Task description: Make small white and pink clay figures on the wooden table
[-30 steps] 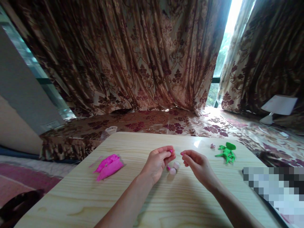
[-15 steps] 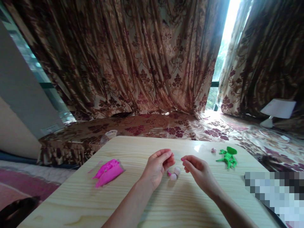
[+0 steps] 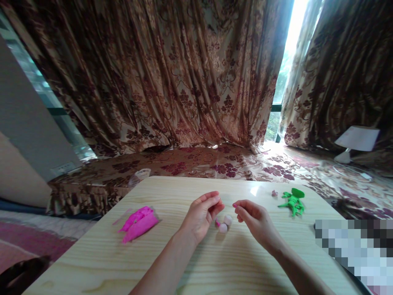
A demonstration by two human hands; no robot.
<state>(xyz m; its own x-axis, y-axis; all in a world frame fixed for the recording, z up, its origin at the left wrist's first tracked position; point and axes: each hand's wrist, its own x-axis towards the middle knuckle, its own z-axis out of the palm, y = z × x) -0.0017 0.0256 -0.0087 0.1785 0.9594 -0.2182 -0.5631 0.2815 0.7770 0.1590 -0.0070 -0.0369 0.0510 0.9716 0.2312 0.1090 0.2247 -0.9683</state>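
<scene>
Above the middle of the table, my left hand [image 3: 204, 215] is closed, thumb against the fingers; whatever it may pinch is too small to make out. My right hand [image 3: 253, 217] faces it across a narrow gap, with a tiny pink piece of modelling clay [image 3: 235, 205] between thumb and fingertip. Below and between the hands lie two whitish balls [image 3: 223, 228], touching each other, and a small pink lump [image 3: 217, 222] beside them. Further left rests a larger slab of bright pink modelling clay [image 3: 141, 225], partly folded in what looks like wrapping.
A green figure with thin limbs [image 3: 294, 202] lies at the table's right, near a small pinkish lump [image 3: 274, 193]. A clear plastic container [image 3: 139, 177] stands behind the far left corner. A white lamp [image 3: 357, 139] is at far right. A pixelated object covers the lower right.
The view has shifted slightly. Both hands keep nearly the same pose, and the right still pinches the pink piece. Things on the table have not moved.
</scene>
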